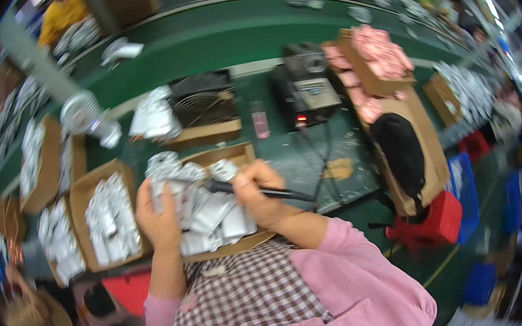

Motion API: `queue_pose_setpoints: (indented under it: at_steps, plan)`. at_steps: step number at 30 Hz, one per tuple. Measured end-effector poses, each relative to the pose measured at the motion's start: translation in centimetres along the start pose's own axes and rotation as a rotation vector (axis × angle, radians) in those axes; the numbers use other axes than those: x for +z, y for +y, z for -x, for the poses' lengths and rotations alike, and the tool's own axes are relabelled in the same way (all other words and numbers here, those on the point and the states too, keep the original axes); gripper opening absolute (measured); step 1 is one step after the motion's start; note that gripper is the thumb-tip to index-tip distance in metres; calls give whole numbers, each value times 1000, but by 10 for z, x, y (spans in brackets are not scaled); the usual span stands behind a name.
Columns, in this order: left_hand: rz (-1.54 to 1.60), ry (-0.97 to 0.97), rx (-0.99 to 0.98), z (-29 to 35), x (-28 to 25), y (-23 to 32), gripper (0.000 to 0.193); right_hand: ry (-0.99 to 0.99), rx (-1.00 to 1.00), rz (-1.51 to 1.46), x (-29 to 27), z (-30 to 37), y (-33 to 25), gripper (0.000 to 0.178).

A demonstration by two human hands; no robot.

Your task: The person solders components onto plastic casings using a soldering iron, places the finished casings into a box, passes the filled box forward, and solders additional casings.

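Observation:
My right hand is closed around a black pen-shaped soldering iron, its end pointing left toward my other hand. A dark cord trails from its back end. My left hand pinches a small white part between thumb and fingers; blur hides its detail. Both hands are over an open cardboard box heaped with white parts, directly in front of me.
Left stand more cardboard boxes of white parts and a small clear fan. Beyond are a black fan unit, a pink bottle and a black station with a red display. Pink parts and a black bag lie right.

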State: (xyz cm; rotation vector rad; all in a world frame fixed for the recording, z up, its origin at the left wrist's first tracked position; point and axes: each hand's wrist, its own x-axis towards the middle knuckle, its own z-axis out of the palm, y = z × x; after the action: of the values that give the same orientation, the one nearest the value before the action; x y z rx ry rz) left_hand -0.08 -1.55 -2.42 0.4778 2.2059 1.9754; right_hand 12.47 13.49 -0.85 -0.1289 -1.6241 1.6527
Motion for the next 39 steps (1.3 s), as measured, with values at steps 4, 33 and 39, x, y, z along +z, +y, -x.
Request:
queue_pose_setpoints:
  at_steps: [4,33,39]
  plan:
    - [35,2,83,3,8,20,43,45,26,-159,-6,6,2,15]
    - [252,-20,-154,2,11,31,12,33,43,-35,-2,7,2,17]
    - [245,-41,-118,-1,7,21,8,8,53,-39,1,3,-6,13]
